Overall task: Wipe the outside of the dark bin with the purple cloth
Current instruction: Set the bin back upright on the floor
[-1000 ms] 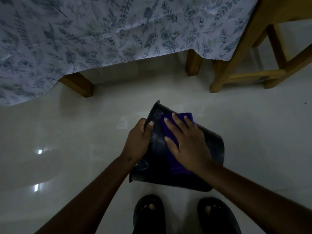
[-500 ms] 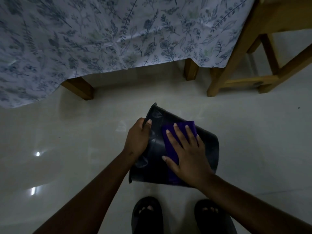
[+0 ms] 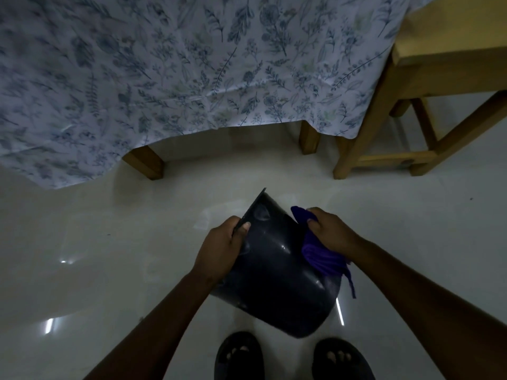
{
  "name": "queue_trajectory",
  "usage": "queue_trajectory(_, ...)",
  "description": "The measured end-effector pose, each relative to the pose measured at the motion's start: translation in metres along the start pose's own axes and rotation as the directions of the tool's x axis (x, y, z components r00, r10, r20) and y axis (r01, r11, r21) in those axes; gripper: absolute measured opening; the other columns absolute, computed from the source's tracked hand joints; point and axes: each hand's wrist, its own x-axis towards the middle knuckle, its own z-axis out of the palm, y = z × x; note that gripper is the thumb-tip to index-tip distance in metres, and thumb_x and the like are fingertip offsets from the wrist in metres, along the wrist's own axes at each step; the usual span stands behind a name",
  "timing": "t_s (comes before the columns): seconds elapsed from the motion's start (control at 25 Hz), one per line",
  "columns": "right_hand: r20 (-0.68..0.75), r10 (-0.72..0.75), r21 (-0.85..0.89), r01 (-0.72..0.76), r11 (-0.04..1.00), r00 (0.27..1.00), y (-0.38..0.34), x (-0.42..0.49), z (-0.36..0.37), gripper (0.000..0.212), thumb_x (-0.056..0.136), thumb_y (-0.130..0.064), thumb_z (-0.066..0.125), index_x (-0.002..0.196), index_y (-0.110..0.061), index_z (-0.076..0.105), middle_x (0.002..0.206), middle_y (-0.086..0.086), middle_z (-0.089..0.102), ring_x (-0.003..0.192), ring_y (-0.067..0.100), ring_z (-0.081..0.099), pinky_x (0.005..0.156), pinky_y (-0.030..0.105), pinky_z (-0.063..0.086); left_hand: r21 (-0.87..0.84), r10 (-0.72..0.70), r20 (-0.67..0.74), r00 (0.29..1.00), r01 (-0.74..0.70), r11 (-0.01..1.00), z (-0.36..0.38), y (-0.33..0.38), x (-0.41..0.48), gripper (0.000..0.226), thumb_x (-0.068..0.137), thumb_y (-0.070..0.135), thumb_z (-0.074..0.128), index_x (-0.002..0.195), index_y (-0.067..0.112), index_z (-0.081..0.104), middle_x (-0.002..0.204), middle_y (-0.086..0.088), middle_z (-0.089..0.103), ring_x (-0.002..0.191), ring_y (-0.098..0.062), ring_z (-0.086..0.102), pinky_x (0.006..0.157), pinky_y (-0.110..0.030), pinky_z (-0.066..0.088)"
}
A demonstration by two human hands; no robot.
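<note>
Here, the rim of the dark, glossy plastic bin (image 3: 277, 272) is pinched by the left hand (image 3: 219, 249), with the thumb laid over the outer wall and the fingers hidden behind the edge. The bunched purple cloth (image 3: 318, 252) is clutched in the closed right hand (image 3: 332, 233) and is pressed against the right side of the bin's wall; one end of the cloth sticks out above the thumb, and a loose strand is seen hanging down past the bin's lower right edge. The bin is held tilted, its open end turned up and away to the left and its rounded base pointed down toward the person. Whether the base is touching the ground cannot be told. Highlights are reflected on the bin's curved outer surface. Just below the bin, two feet in dark open-toed sandals (image 3: 238, 357) are seen on the pale, shiny tiled floor (image 3: 109, 256). Further off, a white tablecloth printed with blue-grey leaves (image 3: 178, 72) is draped over a table with wooden legs (image 3: 144, 165), and a light wooden chair (image 3: 428, 86) is placed to the right of it.
</note>
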Motion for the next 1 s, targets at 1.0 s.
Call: queue_trajectory(1.0, -0.383, -0.021, 0.308, 0.15, 0.94, 0.923, -0.02, -0.061, -0.02, 0.04, 0.102, -0.022, 0.035, 0.141, -0.011, 0.037, 0.11, 0.01, 0.062, 0.079, 0.006, 0.059, 0.058, 0.009, 0.044, 0.39, 0.206, 0.395, 0.895, -0.366, 0.845, 0.04, 0.021, -0.025, 0.044, 0.092, 0.048, 0.048, 0.122, 0.017, 0.05, 0.108, -0.006, 0.068, 0.097, -0.022, 0.064, 0.074, -0.032, 0.051)
